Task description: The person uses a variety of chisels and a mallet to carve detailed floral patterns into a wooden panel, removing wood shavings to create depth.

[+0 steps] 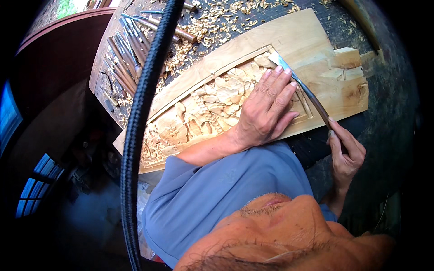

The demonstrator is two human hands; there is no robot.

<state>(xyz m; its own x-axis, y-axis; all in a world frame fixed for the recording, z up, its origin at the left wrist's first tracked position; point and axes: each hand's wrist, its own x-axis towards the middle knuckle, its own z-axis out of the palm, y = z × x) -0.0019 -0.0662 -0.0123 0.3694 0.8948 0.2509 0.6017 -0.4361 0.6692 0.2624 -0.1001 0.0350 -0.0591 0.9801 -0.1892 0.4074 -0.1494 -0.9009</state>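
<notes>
A long pale wooden panel [298, 34] lies across the bench, with a carved relief [226, 90] of leafy, rounded shapes inside a grooved border. My right hand [346, 153] is closed around the handle end of a carving chisel [312, 95], near the panel's front edge. The chisel slants up and left, its broad bright blade resting near the upper right corner of the relief. My left hand [266, 104] lies over the carving with fingers stretched out. Its fingertips touch the chisel just behind the blade; the palm side is hidden.
Several carving tools [129, 54] with wooden handles lie in a bunch at the far left of the dark workbench [101, 77]. Wood shavings [217, 22] are scattered behind the panel. A black braided cable [142, 108] crosses the view on the left.
</notes>
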